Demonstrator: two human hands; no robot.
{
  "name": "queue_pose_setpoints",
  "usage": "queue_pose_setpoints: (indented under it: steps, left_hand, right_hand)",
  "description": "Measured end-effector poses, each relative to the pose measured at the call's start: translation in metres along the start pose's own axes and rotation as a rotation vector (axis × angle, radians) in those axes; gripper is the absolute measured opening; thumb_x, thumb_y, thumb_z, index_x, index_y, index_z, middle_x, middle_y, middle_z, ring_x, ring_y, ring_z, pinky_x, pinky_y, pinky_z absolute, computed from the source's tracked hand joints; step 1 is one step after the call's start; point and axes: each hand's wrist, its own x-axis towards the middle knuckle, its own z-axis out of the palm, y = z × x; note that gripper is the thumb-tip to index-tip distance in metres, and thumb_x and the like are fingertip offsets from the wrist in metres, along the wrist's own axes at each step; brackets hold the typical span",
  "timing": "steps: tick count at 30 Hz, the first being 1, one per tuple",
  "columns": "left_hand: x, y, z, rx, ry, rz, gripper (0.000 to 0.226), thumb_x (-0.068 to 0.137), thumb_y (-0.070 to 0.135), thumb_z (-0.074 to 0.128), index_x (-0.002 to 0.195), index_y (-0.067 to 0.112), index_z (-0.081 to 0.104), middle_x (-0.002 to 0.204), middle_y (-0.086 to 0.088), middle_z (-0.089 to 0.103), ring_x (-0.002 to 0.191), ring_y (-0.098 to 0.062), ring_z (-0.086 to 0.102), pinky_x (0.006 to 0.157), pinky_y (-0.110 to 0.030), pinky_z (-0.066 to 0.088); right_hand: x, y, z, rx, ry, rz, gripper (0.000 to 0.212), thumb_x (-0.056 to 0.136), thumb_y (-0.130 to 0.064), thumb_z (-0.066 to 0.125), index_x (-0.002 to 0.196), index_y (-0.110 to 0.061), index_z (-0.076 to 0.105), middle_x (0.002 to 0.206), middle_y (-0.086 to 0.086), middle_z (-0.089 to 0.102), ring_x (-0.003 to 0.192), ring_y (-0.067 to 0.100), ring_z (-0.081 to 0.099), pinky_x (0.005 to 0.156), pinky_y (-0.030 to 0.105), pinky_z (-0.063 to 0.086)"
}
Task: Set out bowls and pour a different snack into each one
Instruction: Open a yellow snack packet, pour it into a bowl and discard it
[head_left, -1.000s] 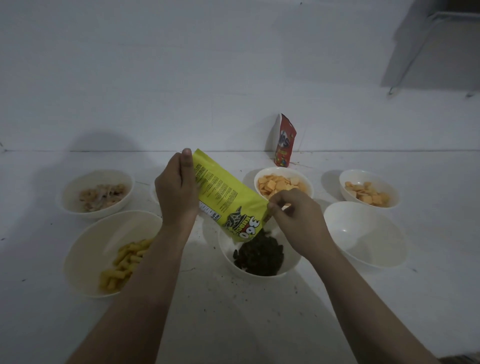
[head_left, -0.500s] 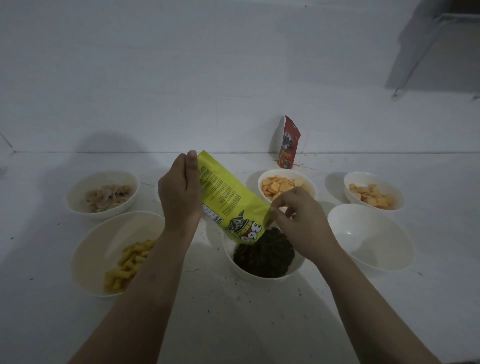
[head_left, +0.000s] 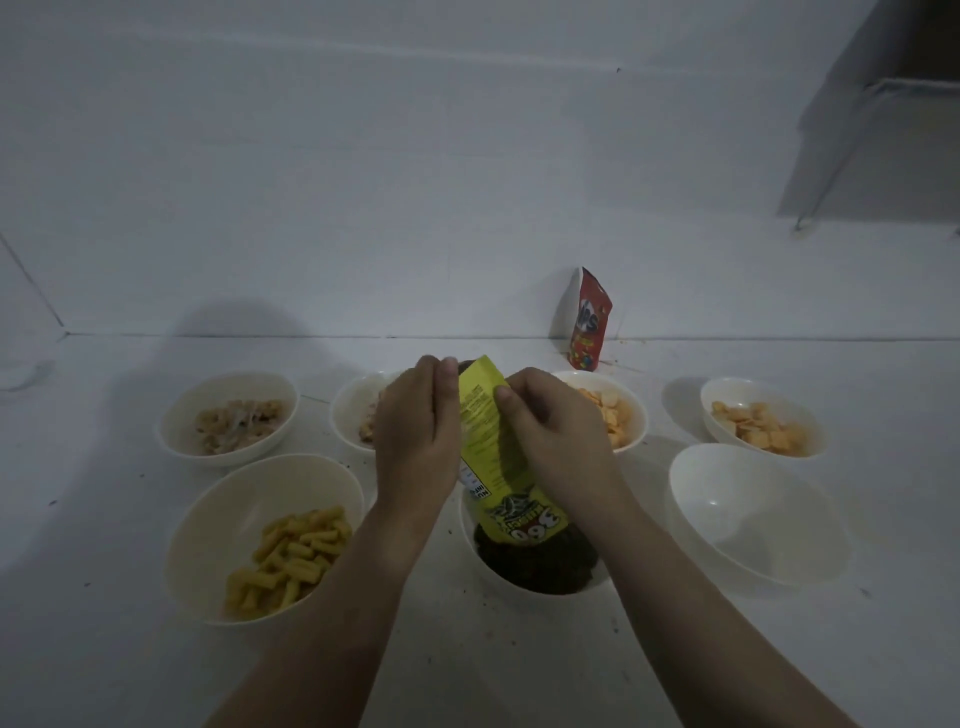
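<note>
A yellow snack bag (head_left: 493, 457) is held upside down, nearly upright, with its mouth over a white bowl (head_left: 480, 564) full of dark snack pieces (head_left: 540, 564). My left hand (head_left: 415, 441) grips the bag's left side near its raised bottom end. My right hand (head_left: 556, 431) grips the right side at the same height. Other white bowls hold yellow tubes (head_left: 291, 556), pale pieces (head_left: 234, 421), orange crackers (head_left: 613, 415) and more crackers (head_left: 758, 426). One bowl (head_left: 753, 514) at the right is empty. Another bowl (head_left: 353, 410) is partly hidden behind my left hand.
A red snack bag (head_left: 587, 322) stands against the white wall at the back. Crumbs dot the white table (head_left: 519, 665) around the bowls. A dark metal frame (head_left: 831, 156) hangs at the upper right.
The bag has swung from a slant to nearly upright over the dark-snack bowl. My right hand moved from the bag's mouth up to its raised end, close to my left hand.
</note>
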Motion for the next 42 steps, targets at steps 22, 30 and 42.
queue_pose_setpoints:
  steps: [22, 30, 42]
  left_hand:
    - [-0.012, 0.027, 0.03, -0.638, -0.299, -0.45, 0.025, 0.096, 0.044, 0.037, 0.097, 0.025, 0.054, 0.086, 0.012, 0.064, 0.072, 0.016, 0.061, 0.058, -0.004, 0.044]
    - [-0.011, 0.014, 0.034, -0.7, -0.313, -0.444, 0.04, 0.083, 0.067, 0.046, 0.096, 0.033, 0.063, 0.095, 0.013, 0.072, 0.094, -0.005, 0.068, 0.077, -0.026, 0.054]
    - [0.001, 0.003, 0.02, -0.739, -0.388, -0.403, 0.011, 0.077, 0.023, 0.07, 0.085, 0.025, 0.076, 0.091, 0.001, 0.077, 0.087, -0.015, 0.073, 0.073, -0.027, 0.055]
  right_hand:
    - [-0.034, 0.035, -0.031, 0.569, 0.057, 0.382, 0.05, 0.092, -0.073, 0.033, 0.127, -0.047, 0.058, 0.135, -0.017, 0.059, 0.131, 0.008, 0.049, 0.107, 0.037, 0.04]
    - [-0.031, 0.021, -0.047, 0.745, -0.011, 0.307, 0.031, 0.093, -0.033, 0.058, 0.12, -0.02, 0.067, 0.113, 0.0, 0.074, 0.104, 0.014, 0.07, 0.083, 0.027, 0.056]
    - [-0.021, 0.014, -0.058, 0.696, 0.095, 0.251, 0.022, 0.086, -0.02, 0.066, 0.103, -0.009, 0.076, 0.096, -0.002, 0.078, 0.085, 0.004, 0.072, 0.068, 0.014, 0.054]
